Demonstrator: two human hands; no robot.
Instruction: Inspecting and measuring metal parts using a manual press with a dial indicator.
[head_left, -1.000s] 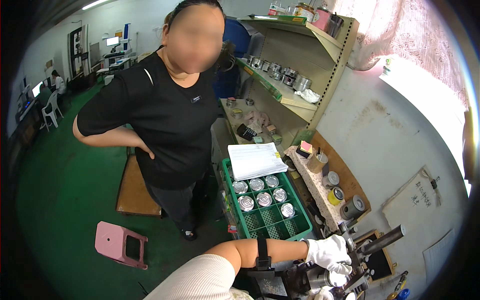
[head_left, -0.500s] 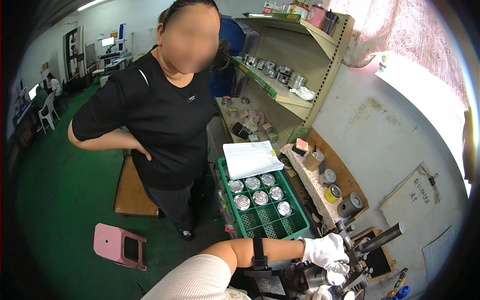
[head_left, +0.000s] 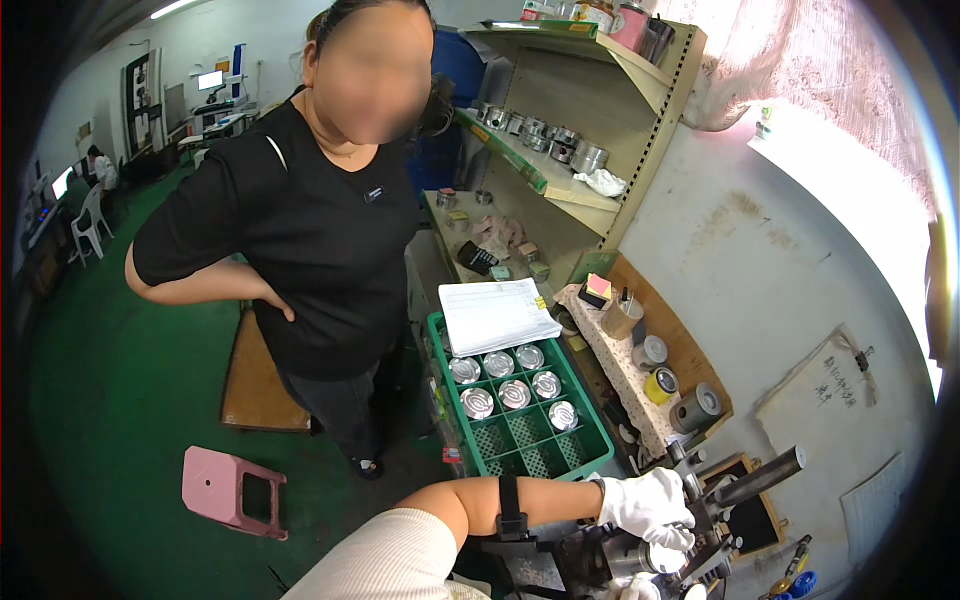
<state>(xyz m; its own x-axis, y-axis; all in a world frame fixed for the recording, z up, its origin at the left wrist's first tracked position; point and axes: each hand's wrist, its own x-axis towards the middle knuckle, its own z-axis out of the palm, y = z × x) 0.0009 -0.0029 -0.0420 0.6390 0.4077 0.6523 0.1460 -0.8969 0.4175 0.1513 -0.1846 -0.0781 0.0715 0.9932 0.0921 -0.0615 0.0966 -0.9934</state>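
My left hand point(head_left: 648, 508), in a white glove, reaches in from the lower edge with a black band on the forearm. Its fingers are curled downward over a metal fixture point(head_left: 705, 505) at the lower right; what they grip is hidden. Just below it is a shiny metal cylinder point(head_left: 624, 553), like a piston. Of my right hand point(head_left: 640, 588), also gloved in white, only a small part shows at the lower edge, close to the cylinder. A green divided crate point(head_left: 601, 447) beyond my left forearm holds several silver pistons point(head_left: 514, 394).
Paper sheets point(head_left: 497, 315) lie across the crate's far end. A person in black point(head_left: 330, 230) stands beyond it, hand on hip. A shelf rack point(head_left: 640, 130) with metal parts stands behind. A pink stool point(head_left: 232, 490) is on the floor at left. A thick metal bar point(head_left: 762, 474) slants up at right.
The whole view has shifted slightly, with most things a little further left. My left hand keeps nearly the same pose at the fixture.
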